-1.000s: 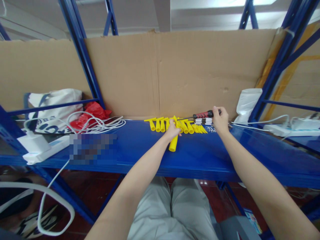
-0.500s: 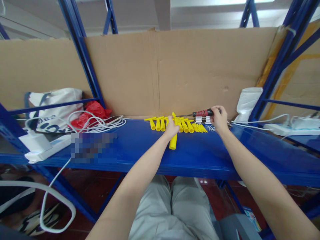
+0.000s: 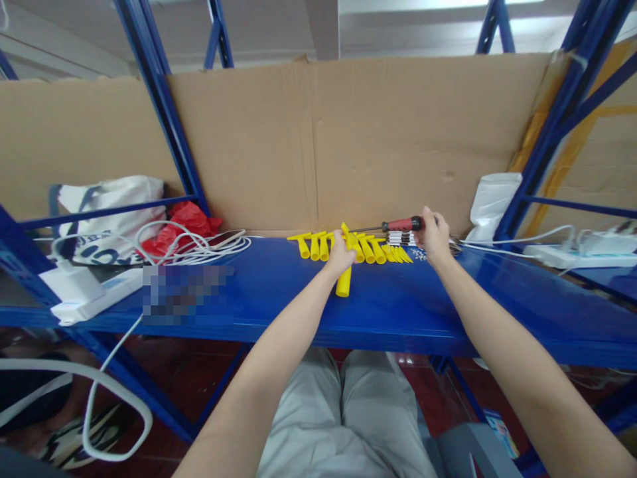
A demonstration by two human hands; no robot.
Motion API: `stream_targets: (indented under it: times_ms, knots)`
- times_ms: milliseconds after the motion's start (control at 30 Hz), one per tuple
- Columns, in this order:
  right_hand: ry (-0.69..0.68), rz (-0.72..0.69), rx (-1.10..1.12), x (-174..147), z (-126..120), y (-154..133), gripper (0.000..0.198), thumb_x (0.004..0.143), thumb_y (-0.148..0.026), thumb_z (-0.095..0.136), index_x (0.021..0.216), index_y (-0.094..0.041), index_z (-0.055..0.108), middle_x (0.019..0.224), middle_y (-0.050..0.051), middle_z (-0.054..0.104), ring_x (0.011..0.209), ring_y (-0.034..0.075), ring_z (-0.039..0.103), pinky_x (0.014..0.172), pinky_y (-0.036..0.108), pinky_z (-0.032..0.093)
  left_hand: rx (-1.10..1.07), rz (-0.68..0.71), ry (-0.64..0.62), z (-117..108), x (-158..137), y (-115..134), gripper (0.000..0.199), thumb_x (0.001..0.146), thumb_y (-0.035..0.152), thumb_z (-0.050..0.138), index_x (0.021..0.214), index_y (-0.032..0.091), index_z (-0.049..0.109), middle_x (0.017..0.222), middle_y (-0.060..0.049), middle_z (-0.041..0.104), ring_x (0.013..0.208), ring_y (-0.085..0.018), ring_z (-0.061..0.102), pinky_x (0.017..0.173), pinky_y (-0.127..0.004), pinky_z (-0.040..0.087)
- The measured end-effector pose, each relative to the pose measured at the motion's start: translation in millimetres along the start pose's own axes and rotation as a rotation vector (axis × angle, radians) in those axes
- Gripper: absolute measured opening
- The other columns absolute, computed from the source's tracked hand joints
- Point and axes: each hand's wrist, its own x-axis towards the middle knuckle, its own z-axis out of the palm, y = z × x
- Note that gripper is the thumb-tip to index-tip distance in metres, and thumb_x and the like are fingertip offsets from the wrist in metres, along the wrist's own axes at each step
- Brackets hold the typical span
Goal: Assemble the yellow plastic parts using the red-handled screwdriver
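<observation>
My left hand [image 3: 340, 255] is closed around a yellow plastic piece [image 3: 343, 282] with a wide tubular handle, which points toward me. In my right hand [image 3: 434, 236] is a screwdriver [image 3: 401, 225] with a red and black handle, gripped at its end. The shaft runs level to the left, and its tip meets or nearly meets the upper part of the held piece. Behind my left hand lies a row of similar yellow pieces [image 3: 368, 251]. Small yellow wedge-shaped parts [image 3: 397, 254], a stack of black and white strips [image 3: 398, 238] and scattered tiny silvery bits [image 3: 419, 253] lie near the screwdriver.
A blue metal shelf [image 3: 279, 292] forms the work surface, with cardboard [image 3: 388, 133] standing behind. At left are a power strip [image 3: 97, 299], coiled white cables [image 3: 223, 245], a red bag [image 3: 189, 222] and a white cloth bag [image 3: 114, 219]. A white pouch [image 3: 492, 206] stands at right.
My right hand and the screwdriver handle have shifted very slightly left. My left hand keeps its hold on the yellow piece, almost unmoved.
</observation>
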Motion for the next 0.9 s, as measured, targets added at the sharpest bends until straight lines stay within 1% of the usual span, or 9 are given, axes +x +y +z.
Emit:
stream_targets:
  times_ms: [133,233,333,433,533,633,733,833,900]
  knots:
    - [-0.031,0.049,-0.033,-0.7,-0.9,-1.7,0.046,0.065,-0.064,0.066,0.07,-0.022,0.045,0.039,-0.01,0.032,0.031,0.008,0.032,0.032,0.023,0.022,0.019,-0.02,0.014,-0.9,1.5,-1.1,0.064,0.062,-0.007,0.046,0.118,0.02,0.029,0.088,0.0,0.055,0.052,-0.008,0.051,0.05,-0.021,0.048]
    - [-0.058,0.1,0.015,-1.0,0.0,-4.1,0.043,0.063,-0.056,0.07,0.077,-0.023,0.046,0.045,-0.008,0.042,0.033,0.008,0.037,0.032,0.022,0.024,0.019,-0.02,0.015,-0.9,2.7,-2.7,0.065,0.061,-0.008,0.045,0.117,0.02,0.029,0.09,-0.001,0.055,0.054,-0.008,0.052,0.05,-0.021,0.048]
    - [-0.099,0.097,0.049,-1.7,-0.1,-4.1,0.046,0.063,-0.06,0.068,0.077,-0.023,0.045,0.052,-0.005,0.05,0.037,0.01,0.042,0.032,0.023,0.025,0.01,-0.018,0.005,-0.1,4.1,-4.7,0.064,0.061,-0.008,0.044,0.117,0.02,0.029,0.089,-0.001,0.055,0.055,-0.009,0.053,0.05,-0.021,0.048]
    - [-0.089,0.061,0.003,-0.8,-1.5,-0.9,0.048,0.066,-0.068,0.061,0.071,-0.023,0.044,0.044,-0.006,0.042,0.034,0.009,0.037,0.032,0.023,0.023,0.003,-0.031,0.003,0.7,5.3,-6.3,0.064,0.061,-0.008,0.045,0.116,0.02,0.029,0.087,0.0,0.056,0.056,-0.009,0.054,0.051,-0.021,0.048]
    - [-0.047,0.075,-0.013,1.5,-2.0,1.2,0.045,0.067,-0.063,0.063,0.069,-0.023,0.043,0.039,-0.009,0.034,0.032,0.008,0.032,0.031,0.023,0.023,-0.006,-0.031,0.002,1.1,5.7,-7.1,0.063,0.062,-0.007,0.045,0.116,0.021,0.028,0.086,0.001,0.056,0.057,-0.009,0.055,0.051,-0.02,0.048]
    - [-0.059,0.091,0.004,1.8,-1.5,-0.1,0.041,0.065,-0.056,0.068,0.074,-0.023,0.045,0.041,-0.009,0.039,0.032,0.009,0.036,0.031,0.022,0.025,-0.011,-0.023,-0.001,1.0,5.5,-7.7,0.062,0.062,-0.007,0.045,0.115,0.021,0.029,0.086,0.001,0.056,0.057,-0.009,0.055,0.051,-0.02,0.048]
    - [-0.078,0.07,0.006,-0.4,-1.5,-1.8,0.045,0.063,-0.06,0.068,0.074,-0.023,0.045,0.044,-0.007,0.045,0.033,0.009,0.04,0.03,0.022,0.024,0.006,-0.023,0.001,0.6,5.5,-8.1,0.063,0.062,-0.007,0.046,0.116,0.021,0.029,0.088,0.0,0.056,0.056,-0.009,0.055,0.051,-0.021,0.049]
    - [-0.094,0.046,-0.01,-2.1,-1.9,-2.2,0.05,0.062,-0.068,0.063,0.069,-0.024,0.042,0.037,-0.009,0.037,0.028,0.008,0.032,0.029,0.023,0.02,0.028,-0.028,0.016,-0.1,5.7,-8.0,0.064,0.062,-0.006,0.048,0.117,0.021,0.029,0.091,-0.001,0.057,0.057,-0.01,0.055,0.054,-0.022,0.05]
    - [-0.1,0.059,0.009,-2.1,-1.5,-2.6,0.051,0.059,-0.068,0.066,0.068,-0.024,0.042,0.034,-0.01,0.035,0.027,0.008,0.029,0.029,0.023,0.02,0.036,-0.034,0.022,-0.7,5.8,-7.4,0.064,0.062,-0.005,0.049,0.117,0.021,0.031,0.092,-0.001,0.056,0.057,-0.01,0.055,0.054,-0.023,0.05]
